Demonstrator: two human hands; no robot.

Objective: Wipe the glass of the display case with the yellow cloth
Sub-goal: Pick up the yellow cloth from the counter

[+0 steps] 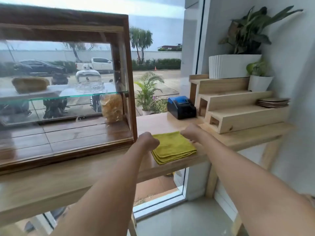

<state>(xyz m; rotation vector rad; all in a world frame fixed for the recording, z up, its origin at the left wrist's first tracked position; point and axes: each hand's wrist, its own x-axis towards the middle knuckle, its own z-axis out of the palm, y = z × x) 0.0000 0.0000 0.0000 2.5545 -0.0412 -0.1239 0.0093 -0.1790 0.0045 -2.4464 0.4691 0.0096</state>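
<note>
A folded yellow cloth [173,147] lies flat on the wooden counter [238,138], just right of the display case. The display case [131,79] is a dark wooden frame with glass panes and a glass shelf inside; it fills the left half of the view. My left hand [148,141] is at the cloth's left edge with its fingers curled under. My right hand [191,132] is at the cloth's far right corner, fingers also curled. Whether either hand pinches the cloth is hidden by the backs of the hands.
Inside the case are a loaf, a glass dome [88,80] and a bag of snacks [112,108]. A black and blue receipt printer [181,107] stands behind the cloth. To the right is a stepped wooden stand [238,113] with potted plants [235,65] and coasters [273,103].
</note>
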